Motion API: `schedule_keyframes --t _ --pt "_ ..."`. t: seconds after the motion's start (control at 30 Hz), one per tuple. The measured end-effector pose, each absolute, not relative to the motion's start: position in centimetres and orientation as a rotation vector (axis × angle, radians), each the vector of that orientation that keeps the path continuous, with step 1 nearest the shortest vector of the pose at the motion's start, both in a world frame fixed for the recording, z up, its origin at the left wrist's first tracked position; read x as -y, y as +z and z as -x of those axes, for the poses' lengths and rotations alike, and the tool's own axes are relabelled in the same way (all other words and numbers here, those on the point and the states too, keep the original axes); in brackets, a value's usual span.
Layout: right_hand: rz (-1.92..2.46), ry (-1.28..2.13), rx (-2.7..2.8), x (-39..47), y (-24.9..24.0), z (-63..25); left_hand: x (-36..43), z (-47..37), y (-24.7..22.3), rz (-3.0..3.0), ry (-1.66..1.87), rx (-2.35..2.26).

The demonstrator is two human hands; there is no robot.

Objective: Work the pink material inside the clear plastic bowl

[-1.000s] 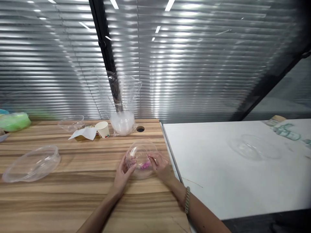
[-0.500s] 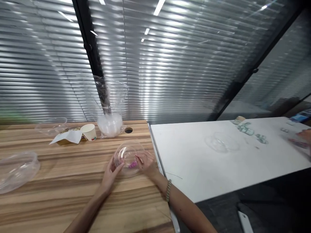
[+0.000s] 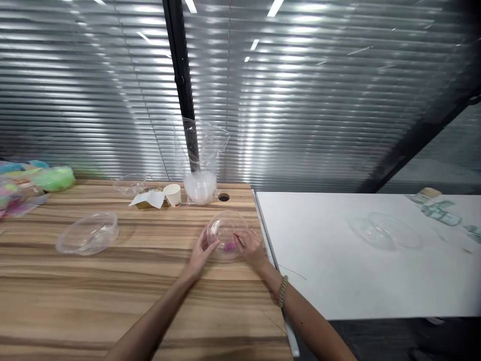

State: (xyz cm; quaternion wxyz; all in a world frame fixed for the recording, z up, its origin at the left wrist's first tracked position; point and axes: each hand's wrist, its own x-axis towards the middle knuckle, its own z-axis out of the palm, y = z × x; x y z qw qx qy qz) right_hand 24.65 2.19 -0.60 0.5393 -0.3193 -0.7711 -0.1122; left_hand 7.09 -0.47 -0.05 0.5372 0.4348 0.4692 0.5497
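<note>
The wooden table (image 3: pixel 112 281) carries a clear bowl (image 3: pixel 227 235) near its right edge, beside the white table (image 3: pixel 356 281). The left hand (image 3: pixel 201 254) grips the bowl's near-left rim with curled fingers. The right hand (image 3: pixel 251 248) pinches the near-right rim, fingers bent over it. A small pink item (image 3: pixel 228 246) lies in the bowl between both hands. Another clear bowl (image 3: pixel 88 233) sits well apart to the left.

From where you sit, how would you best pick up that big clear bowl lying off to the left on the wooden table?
Probably by the rim. The big clear bowl sits upright, mouth up, with a thin flared edge and bare wooden table around it. Come from above on the near side, thumb inside and fingers outside; its smooth sloping wall would likely slip.
</note>
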Motion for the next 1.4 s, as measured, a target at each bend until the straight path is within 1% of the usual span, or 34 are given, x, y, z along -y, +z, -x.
schedule_keyframes --t 0.47,0.77,1.03,1.4 --pt "0.696 -0.375 1.957 -1.9 0.0 -24.8 0.6 -6.7 -0.8 -0.977 1.34 -1.144" --pt "0.724 -0.298 1.927 -1.8 0.0 -24.9 1.0 -6.1 -0.7 -0.906 1.356 -1.134" --pt "0.805 -0.186 1.875 -1.7 -0.7 -25.0 1.3 -6.4 -0.7 -1.0 1.326 -1.17" --pt "0.788 -0.082 1.857 -1.6 -0.7 -25.0 1.1 -6.8 -0.3 -1.014 1.331 -1.162"
